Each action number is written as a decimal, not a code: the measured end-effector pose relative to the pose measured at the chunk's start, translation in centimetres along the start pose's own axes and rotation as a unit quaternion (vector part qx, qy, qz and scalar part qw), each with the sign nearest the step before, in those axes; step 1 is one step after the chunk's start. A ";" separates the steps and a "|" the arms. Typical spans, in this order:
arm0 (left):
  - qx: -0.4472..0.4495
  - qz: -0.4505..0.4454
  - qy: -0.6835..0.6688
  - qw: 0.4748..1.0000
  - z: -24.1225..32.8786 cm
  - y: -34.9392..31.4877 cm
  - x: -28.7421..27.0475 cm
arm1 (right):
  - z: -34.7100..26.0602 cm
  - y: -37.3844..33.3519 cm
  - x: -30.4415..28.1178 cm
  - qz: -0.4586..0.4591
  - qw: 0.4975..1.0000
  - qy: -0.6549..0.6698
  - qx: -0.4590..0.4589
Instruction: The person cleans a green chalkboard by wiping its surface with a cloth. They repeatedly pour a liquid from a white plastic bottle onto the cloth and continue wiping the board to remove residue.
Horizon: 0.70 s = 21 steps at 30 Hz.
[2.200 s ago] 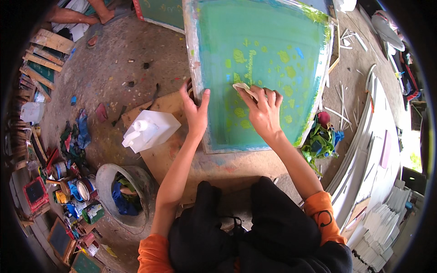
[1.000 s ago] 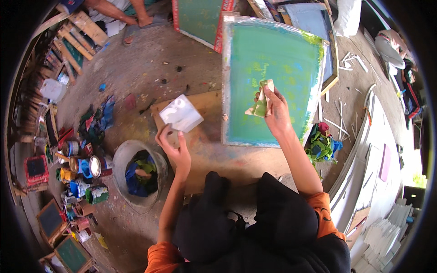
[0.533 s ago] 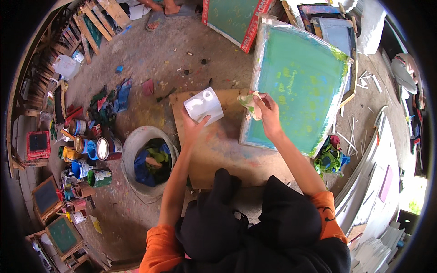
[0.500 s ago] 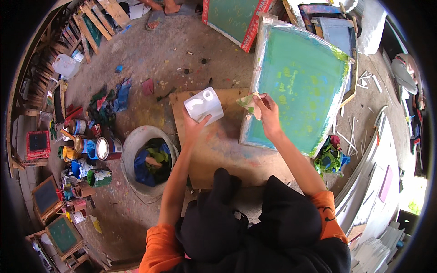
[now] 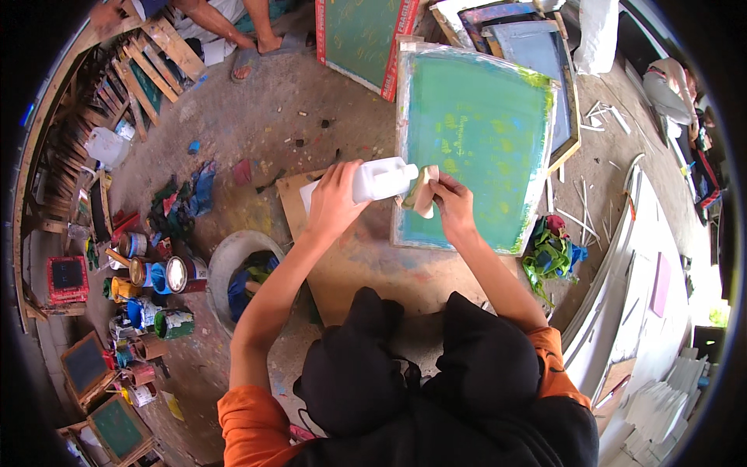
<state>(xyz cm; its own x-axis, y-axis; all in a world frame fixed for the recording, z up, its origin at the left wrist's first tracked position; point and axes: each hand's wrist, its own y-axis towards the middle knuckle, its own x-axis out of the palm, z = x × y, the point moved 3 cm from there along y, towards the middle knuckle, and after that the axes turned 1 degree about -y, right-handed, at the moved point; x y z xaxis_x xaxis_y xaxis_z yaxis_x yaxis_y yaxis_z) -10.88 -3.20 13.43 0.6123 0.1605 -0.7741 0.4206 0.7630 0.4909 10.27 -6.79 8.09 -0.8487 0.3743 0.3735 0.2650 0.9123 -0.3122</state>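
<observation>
My left hand [image 5: 336,194] is wrapped round a white plastic bottle [image 5: 381,178], tipped on its side with its mouth toward the right. Right at that mouth, my right hand [image 5: 453,201] pinches a crumpled pale cloth [image 5: 422,194] with green stains. Whether bottle and cloth touch I cannot tell, nor does any liquid show. Behind the right hand leans a large screen printing frame [image 5: 498,148] with green mesh, yellow-green smears and a taped border. Its lower edge rests by a paint-stained brown board [image 5: 373,272] in front of my knees.
A bucket [image 5: 220,268] holding rags stands left of the board. Open paint cans [image 5: 177,274] crowd the far left. More rags [image 5: 554,261] lie right of the frame. Another taped frame [image 5: 358,47] stands at the back, near another person's feet [image 5: 268,45]. White sheets [image 5: 622,288] lean at right.
The bottle has been tipped from upright to sideways and brought right, up to the cloth. The whole view has shifted a little, with the frame now further left.
</observation>
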 end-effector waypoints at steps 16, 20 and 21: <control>0.148 -0.087 0.177 0.969 6.8 4.2 -1.1 | -1.1 -0.7 -3.0 0.022 0.999 -0.005 -0.045; 0.181 -0.077 0.202 0.959 7.3 4.6 -1.3 | -1.5 -1.1 -2.9 0.029 0.998 -0.030 -0.043; 0.186 -0.078 0.202 0.958 7.4 4.7 -1.3 | -1.7 -1.1 -3.0 0.033 0.998 -0.030 -0.047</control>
<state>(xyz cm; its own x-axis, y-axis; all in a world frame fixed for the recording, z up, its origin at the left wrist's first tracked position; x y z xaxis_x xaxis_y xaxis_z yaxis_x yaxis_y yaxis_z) -4.69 -4.44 19.71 0.2445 0.3499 -0.9043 0.7409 0.5342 0.4070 13.30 -8.64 8.83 -0.8527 0.4267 0.3015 0.3607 0.8983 -0.2510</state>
